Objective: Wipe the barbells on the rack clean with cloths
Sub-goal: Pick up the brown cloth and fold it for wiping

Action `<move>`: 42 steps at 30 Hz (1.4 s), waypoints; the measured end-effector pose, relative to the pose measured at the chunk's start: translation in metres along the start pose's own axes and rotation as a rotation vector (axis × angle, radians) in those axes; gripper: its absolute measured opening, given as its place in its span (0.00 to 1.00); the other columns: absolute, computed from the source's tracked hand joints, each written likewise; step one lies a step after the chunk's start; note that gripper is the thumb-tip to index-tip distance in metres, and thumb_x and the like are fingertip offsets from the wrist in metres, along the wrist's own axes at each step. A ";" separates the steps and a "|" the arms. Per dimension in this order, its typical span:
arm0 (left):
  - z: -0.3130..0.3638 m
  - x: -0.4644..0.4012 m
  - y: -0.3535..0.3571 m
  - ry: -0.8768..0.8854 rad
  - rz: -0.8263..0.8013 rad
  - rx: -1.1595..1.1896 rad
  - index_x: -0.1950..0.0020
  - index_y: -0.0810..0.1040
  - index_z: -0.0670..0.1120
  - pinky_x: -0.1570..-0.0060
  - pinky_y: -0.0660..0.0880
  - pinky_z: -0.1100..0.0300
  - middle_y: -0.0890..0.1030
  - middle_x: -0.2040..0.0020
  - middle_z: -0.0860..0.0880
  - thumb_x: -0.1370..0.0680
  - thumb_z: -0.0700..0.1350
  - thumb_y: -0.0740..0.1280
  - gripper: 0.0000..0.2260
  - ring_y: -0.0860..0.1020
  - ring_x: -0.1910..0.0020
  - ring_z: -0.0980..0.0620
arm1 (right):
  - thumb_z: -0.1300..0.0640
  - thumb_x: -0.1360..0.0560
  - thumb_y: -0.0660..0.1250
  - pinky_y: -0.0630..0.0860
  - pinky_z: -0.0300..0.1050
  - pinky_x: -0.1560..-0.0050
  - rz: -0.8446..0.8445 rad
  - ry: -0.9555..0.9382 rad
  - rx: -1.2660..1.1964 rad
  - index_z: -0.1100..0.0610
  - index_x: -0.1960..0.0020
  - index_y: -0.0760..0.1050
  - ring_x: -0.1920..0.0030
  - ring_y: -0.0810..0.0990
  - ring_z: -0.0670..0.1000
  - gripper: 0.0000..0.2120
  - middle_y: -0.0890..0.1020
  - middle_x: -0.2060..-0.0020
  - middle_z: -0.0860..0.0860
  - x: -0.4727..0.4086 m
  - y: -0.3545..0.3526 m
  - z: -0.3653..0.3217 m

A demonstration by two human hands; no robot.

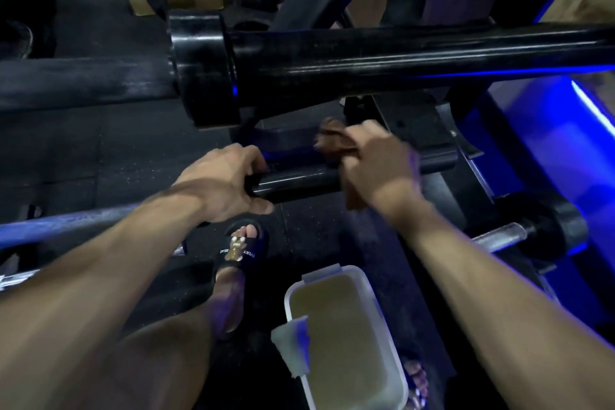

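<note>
A black barbell sleeve (299, 181) lies low on the rack. The right hand (379, 166) grips a brown cloth (336, 143) wrapped against it, while the left hand (226, 183) curls around its free end. Below, a plastic tub (389, 343) of murky liquid sits on the floor (100, 150), a white cloth (293, 346) draped over its rim.

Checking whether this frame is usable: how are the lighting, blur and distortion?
Head view: dim, with strong blue light along the right; glare streaks on the upper barbell sleeve; right hand and brown cloth are motion-blurred, left hand sharper; wide-angle bending stretches the forearms.
</note>
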State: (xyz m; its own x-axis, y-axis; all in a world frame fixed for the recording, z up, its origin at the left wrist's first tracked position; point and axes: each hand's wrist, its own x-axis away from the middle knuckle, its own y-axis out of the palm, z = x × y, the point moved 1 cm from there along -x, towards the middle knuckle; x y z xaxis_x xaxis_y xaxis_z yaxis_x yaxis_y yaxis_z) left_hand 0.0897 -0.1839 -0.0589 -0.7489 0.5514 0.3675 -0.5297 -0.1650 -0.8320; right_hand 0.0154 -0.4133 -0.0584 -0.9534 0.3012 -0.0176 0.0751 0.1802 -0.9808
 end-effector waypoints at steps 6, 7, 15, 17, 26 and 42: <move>-0.004 -0.003 -0.001 0.028 0.000 0.003 0.38 0.77 0.54 0.40 0.71 0.56 0.73 0.45 0.53 0.26 0.62 0.73 0.20 0.74 0.43 0.50 | 0.54 0.20 0.63 0.71 0.50 0.54 0.091 0.309 0.197 0.54 0.38 0.75 0.46 0.81 0.62 0.12 0.74 0.40 0.54 -0.012 -0.004 0.026; -0.003 -0.003 -0.001 0.030 0.004 0.005 0.39 0.77 0.54 0.41 0.71 0.55 0.73 0.46 0.53 0.26 0.61 0.74 0.20 0.74 0.44 0.50 | 0.55 0.20 0.63 0.71 0.48 0.56 0.080 0.216 0.166 0.54 0.38 0.74 0.48 0.81 0.60 0.12 0.74 0.40 0.53 -0.009 0.002 0.005; -0.003 -0.001 0.000 0.018 0.031 0.003 0.36 0.77 0.54 0.39 0.74 0.49 0.73 0.45 0.54 0.31 0.63 0.77 0.27 0.74 0.44 0.50 | 0.53 0.22 0.65 0.76 0.53 0.43 0.032 0.159 0.025 0.51 0.38 0.78 0.43 0.80 0.62 0.14 0.80 0.41 0.54 -0.016 -0.010 0.016; -0.001 -0.001 -0.001 0.024 0.029 -0.005 0.36 0.77 0.54 0.38 0.74 0.48 0.73 0.44 0.53 0.31 0.63 0.77 0.27 0.74 0.43 0.50 | 0.52 0.22 0.66 0.76 0.55 0.43 0.039 0.366 0.002 0.53 0.38 0.79 0.42 0.80 0.65 0.14 0.81 0.41 0.57 -0.021 -0.020 0.045; -0.001 0.001 -0.002 -0.020 -0.028 0.103 0.36 0.74 0.56 0.43 0.74 0.54 0.78 0.43 0.54 0.24 0.58 0.73 0.19 0.77 0.45 0.50 | 0.49 0.24 0.66 0.80 0.41 0.52 0.177 0.320 -0.629 0.53 0.47 0.83 0.53 0.85 0.52 0.12 0.86 0.55 0.50 -0.021 -0.026 -0.019; 0.002 0.004 -0.001 -0.060 0.029 0.138 0.44 0.73 0.60 0.45 0.74 0.53 0.74 0.51 0.60 0.30 0.57 0.79 0.20 0.75 0.47 0.50 | 0.56 0.20 0.60 0.75 0.51 0.47 -0.010 0.318 0.234 0.52 0.36 0.73 0.39 0.78 0.61 0.13 0.80 0.39 0.55 0.000 -0.016 0.032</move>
State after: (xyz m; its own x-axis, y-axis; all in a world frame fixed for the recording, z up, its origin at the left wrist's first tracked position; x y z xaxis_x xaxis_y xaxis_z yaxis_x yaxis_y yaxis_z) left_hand 0.0862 -0.1836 -0.0557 -0.7852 0.4953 0.3717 -0.5541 -0.2937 -0.7790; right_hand 0.0046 -0.4458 -0.0492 -0.8127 0.5825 0.0174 -0.0376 -0.0226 -0.9990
